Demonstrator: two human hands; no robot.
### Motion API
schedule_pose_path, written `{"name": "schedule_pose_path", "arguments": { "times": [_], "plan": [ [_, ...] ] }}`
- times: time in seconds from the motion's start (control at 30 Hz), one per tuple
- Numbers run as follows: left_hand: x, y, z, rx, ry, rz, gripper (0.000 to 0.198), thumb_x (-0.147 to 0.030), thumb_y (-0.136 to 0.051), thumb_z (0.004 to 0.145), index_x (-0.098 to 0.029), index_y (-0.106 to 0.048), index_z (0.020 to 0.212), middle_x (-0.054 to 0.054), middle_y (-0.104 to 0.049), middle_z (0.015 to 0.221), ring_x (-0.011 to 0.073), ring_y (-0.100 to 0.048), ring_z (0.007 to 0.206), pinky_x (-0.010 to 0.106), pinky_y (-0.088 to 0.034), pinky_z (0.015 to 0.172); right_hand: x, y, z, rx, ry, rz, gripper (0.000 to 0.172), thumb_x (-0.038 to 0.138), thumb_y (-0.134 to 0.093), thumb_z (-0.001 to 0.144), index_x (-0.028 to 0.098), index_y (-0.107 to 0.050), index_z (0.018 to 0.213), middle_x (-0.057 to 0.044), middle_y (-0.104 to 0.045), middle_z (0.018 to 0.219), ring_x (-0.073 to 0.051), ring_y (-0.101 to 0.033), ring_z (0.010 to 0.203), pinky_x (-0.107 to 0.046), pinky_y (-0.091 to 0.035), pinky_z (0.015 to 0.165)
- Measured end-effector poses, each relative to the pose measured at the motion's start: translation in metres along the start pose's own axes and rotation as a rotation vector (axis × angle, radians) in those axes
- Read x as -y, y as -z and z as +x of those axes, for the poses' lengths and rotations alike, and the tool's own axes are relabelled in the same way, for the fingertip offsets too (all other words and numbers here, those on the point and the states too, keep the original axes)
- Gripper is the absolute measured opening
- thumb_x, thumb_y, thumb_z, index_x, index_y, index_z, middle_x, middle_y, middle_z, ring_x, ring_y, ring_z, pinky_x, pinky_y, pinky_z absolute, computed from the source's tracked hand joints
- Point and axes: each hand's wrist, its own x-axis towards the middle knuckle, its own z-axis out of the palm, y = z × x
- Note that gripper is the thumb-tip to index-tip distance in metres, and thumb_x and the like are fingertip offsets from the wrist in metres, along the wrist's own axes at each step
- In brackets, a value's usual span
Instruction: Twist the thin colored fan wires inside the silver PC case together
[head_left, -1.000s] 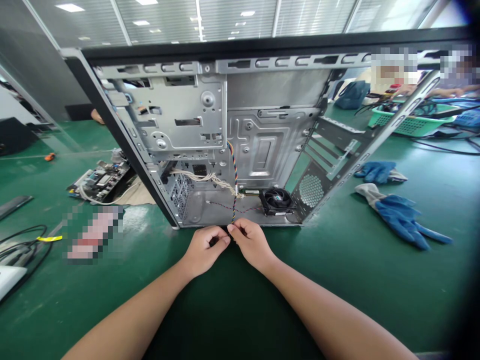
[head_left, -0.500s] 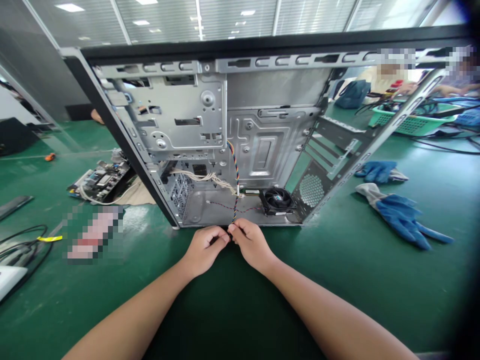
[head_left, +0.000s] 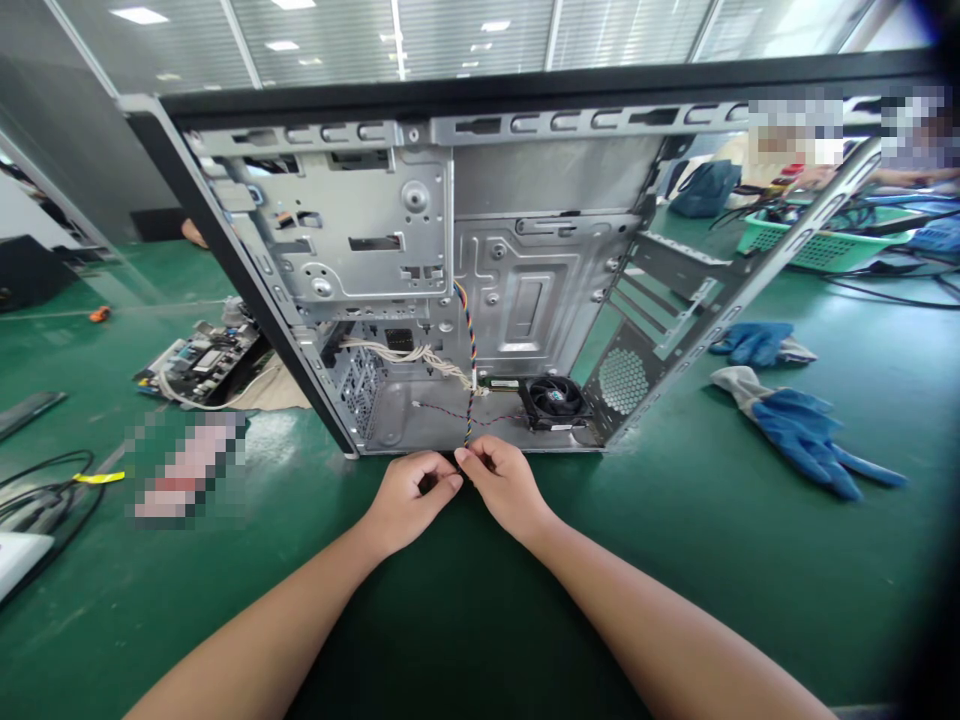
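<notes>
An open metal computer case (head_left: 525, 280) stands on the green table with its inside facing me. A twisted multicoloured cable (head_left: 471, 350) runs down from the drive cage to the case's front edge. My left hand (head_left: 409, 497) and my right hand (head_left: 504, 487) meet at the cable's lower end, both with fingers pinched together on it. What sits at the cable's tip is hidden between my fingers. A black fan (head_left: 553, 400) lies on the case floor just behind my right hand, beside a bundle of white wires (head_left: 405, 355).
Two blue gloves (head_left: 806, 430) (head_left: 754, 343) lie right of the case. A circuit board (head_left: 202, 360) lies at the left, with black cables (head_left: 45, 495) nearer the left edge. A green basket (head_left: 817, 245) and other people's arms are at the far right.
Almost nothing has moved. My fingers have shifted slightly on the cable end; both hands stay in the same place.
</notes>
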Motion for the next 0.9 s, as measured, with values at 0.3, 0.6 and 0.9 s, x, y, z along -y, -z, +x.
{"name": "schedule_pose_path", "arguments": {
  "times": [0.3, 0.6, 0.9],
  "plan": [
    [-0.0018, 0.0001, -0.0005, -0.006, -0.005, -0.002, 0.021, -0.027, -0.053, 0.087, -0.016, -0.061, 0.071, -0.001, -0.060, 0.067, 0.0119, -0.053, 0.063, 0.023, -0.039, 0.061, 0.0018, 0.0006, -0.0006, 0.022, 0.000, -0.033, 0.033, 0.035, -0.049, 0.088, 0.020, -0.044, 0.059, 0.004, -0.045, 0.054, -0.012, -0.041, 0.053, -0.025, -0.032, 0.053],
    [0.0000, 0.0002, 0.0004, 0.034, 0.010, -0.051, 0.026, -0.031, -0.050, 0.090, -0.015, -0.061, 0.071, -0.001, -0.060, 0.067, 0.0128, -0.054, 0.065, 0.024, -0.040, 0.065, 0.0027, 0.0002, -0.0005, 0.045, 0.021, -0.023, 0.029, 0.031, -0.047, 0.089, 0.020, -0.046, 0.062, 0.003, -0.049, 0.057, -0.012, -0.046, 0.056, -0.025, -0.035, 0.055],
    [0.0002, 0.0001, 0.0006, 0.012, -0.006, -0.020, 0.025, -0.030, -0.050, 0.089, -0.016, -0.060, 0.071, -0.001, -0.058, 0.066, 0.0121, -0.051, 0.062, 0.023, -0.038, 0.061, 0.0010, -0.0002, -0.0007, 0.028, 0.010, -0.017, 0.031, 0.034, -0.049, 0.088, 0.020, -0.046, 0.060, 0.003, -0.047, 0.055, -0.012, -0.043, 0.054, -0.025, -0.034, 0.053]
  ]
}}
